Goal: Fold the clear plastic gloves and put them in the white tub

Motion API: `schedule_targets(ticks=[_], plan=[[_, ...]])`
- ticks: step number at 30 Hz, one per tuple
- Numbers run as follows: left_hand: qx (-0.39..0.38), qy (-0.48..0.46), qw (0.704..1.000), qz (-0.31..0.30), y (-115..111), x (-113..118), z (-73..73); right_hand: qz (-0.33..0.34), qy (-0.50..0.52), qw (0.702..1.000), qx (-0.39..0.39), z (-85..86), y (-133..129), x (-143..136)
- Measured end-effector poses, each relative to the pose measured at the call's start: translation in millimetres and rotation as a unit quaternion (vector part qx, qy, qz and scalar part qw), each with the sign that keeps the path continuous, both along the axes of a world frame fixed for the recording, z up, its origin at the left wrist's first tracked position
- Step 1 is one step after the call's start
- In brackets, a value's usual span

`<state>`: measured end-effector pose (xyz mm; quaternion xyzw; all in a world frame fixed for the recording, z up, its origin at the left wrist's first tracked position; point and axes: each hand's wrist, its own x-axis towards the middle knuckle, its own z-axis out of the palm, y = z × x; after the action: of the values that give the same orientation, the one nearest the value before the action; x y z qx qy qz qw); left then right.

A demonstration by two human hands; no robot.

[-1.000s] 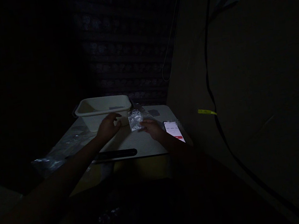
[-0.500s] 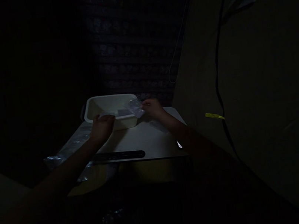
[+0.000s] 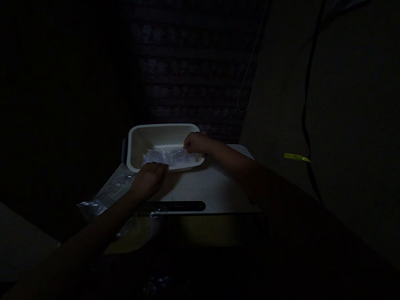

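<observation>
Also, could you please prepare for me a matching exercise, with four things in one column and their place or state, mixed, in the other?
Things:
1. tub
2. yellow tag
3. long dark strip
4. right hand

Places or states:
A. along the near edge of the table
B. at the right end of the tub
C. pale, open at the top
D. on the dark cable

Right pairs: 1-C, 2-D, 3-A, 4-B

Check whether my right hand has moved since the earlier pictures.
Yes. Against the dark tabletop slot, your right hand has moved left and farther away, over the white tub.
</observation>
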<state>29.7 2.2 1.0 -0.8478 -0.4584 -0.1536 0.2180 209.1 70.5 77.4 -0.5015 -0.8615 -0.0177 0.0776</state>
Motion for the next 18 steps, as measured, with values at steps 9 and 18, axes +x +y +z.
schedule_targets(ticks=[9, 18], plan=[[0.007, 0.0, 1.0, 0.019, 3, 2, 3.5, -0.077, 0.026, 0.986, 0.143, -1.4, -6, 14], [0.045, -0.054, 0.992, 0.105, 14, 16, 4.0, -0.224, 0.028, 0.974, 0.027, -50.7, -17, 90]])
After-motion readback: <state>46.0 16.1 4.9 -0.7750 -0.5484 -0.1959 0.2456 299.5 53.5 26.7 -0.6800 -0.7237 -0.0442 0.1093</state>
